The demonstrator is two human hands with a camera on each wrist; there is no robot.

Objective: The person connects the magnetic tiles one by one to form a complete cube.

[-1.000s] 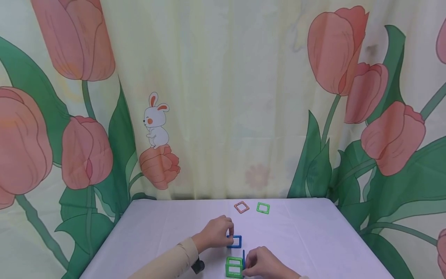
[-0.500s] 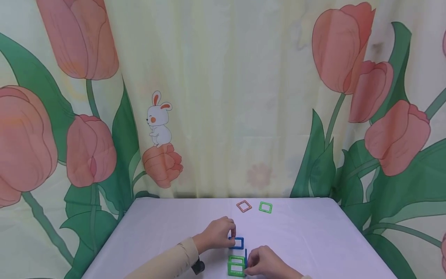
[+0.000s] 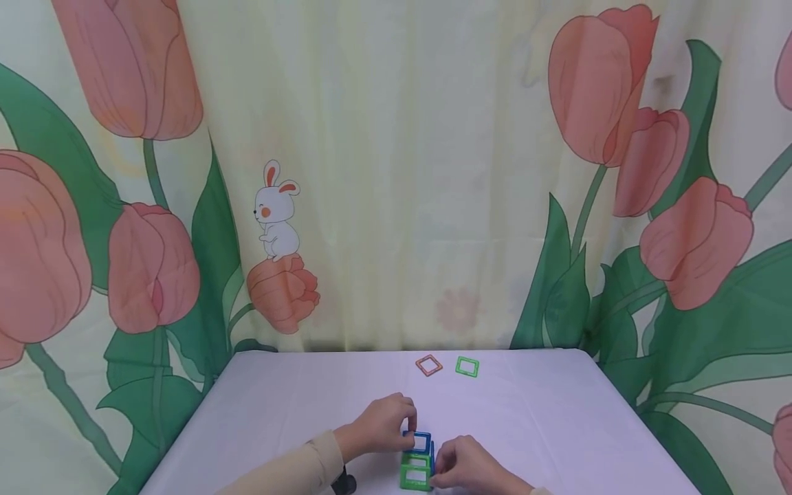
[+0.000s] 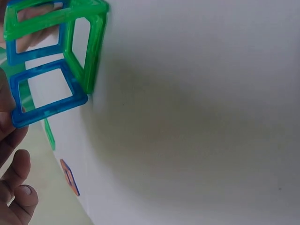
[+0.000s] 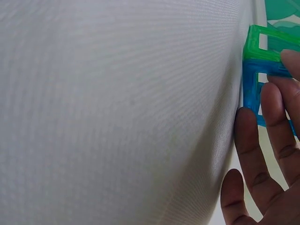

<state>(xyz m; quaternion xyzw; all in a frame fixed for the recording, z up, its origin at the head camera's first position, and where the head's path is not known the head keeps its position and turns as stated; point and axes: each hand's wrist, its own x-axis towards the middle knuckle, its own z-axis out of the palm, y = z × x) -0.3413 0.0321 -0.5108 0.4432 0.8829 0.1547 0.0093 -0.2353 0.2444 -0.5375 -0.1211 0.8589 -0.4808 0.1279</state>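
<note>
A person's left hand [image 3: 385, 424] pinches a blue frame [image 4: 51, 108] at its edge, thumb and fingers narrowed on it from about 10 o'clock. That frame sits at 12 o'clock of two joined green frames [image 3: 415, 469], right beside them; actual contact is hard to tell. A blue side panel [image 5: 251, 93] stands upright at their 3 o'clock, where the right hand [image 3: 468, 464] rests its bent fingers against the build; whether they grip it cannot be told. Farther up the white bench [image 3: 526, 426], an orange frame [image 3: 434, 370] lies at 12 o'clock from the held one, and a separate green square [image 3: 468, 360] at 1 o'clock.
</note>
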